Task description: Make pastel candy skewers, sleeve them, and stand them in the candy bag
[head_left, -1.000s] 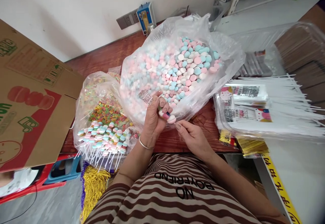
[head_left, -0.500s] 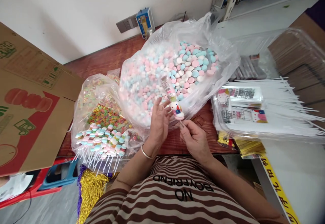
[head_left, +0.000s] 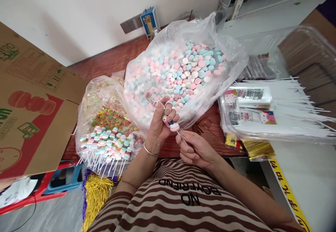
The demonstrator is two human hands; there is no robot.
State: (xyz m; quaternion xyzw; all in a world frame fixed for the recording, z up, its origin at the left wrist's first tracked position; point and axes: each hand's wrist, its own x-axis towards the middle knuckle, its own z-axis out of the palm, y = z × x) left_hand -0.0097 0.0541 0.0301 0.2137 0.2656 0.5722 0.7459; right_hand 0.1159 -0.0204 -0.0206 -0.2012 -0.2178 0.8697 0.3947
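A marshmallow lollipop [head_left: 173, 127] sits in a small printed clear bag, its candy end toward me and the bag's loose top pointing up and left. My left hand [head_left: 161, 123] is closed around the bagged candy, thumb on one side and curled fingers on the other. Just below, my right hand [head_left: 195, 148] pinches the white stick [head_left: 181, 136] that comes out of the candy. Behind both hands lies a large clear plastic bag [head_left: 231, 56] of pink, blue and white candies [head_left: 195, 74]. Part of the lollipop is hidden by my left fingers.
At left, finished-looking candy sticks [head_left: 106, 144] lie on a bag of small coloured rings [head_left: 111, 120], beside a cardboard box [head_left: 31, 113]. To the right, a clear plastic tub [head_left: 236, 134] holds white sticks [head_left: 294, 109] and printed bags [head_left: 252, 97]. Gold twist ties [head_left: 258, 151] lie below it.
My left fingers have closed around the bagged lollipop, which has moved left and down. My right hand has shifted slightly down and left, and now grips the stick visibly.
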